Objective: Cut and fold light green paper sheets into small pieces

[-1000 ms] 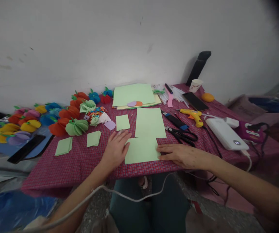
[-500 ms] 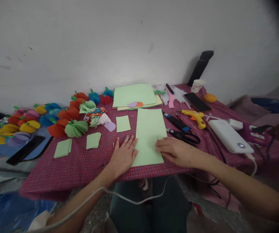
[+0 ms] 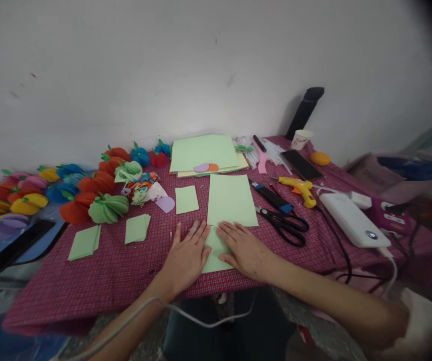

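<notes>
Both of my hands lie flat, fingers stretched out, on a folded light green paper near the front edge of the red checked table. My left hand presses its left side, my right hand covers its right side. Most of that paper is hidden under them. Just beyond lies a larger green sheet. A small green square sits to its left.
Black scissors, a blue-ended knife, a yellow glue gun, a white power bank and a phone lie to the right. Folded green pieces and several coloured paper fruits are on the left. A green paper stack sits at the back.
The near green paper has become narrower, folded over leftward. My right hand slid left across it to meet my left hand, which shifted slightly right. The view tilted a little.
</notes>
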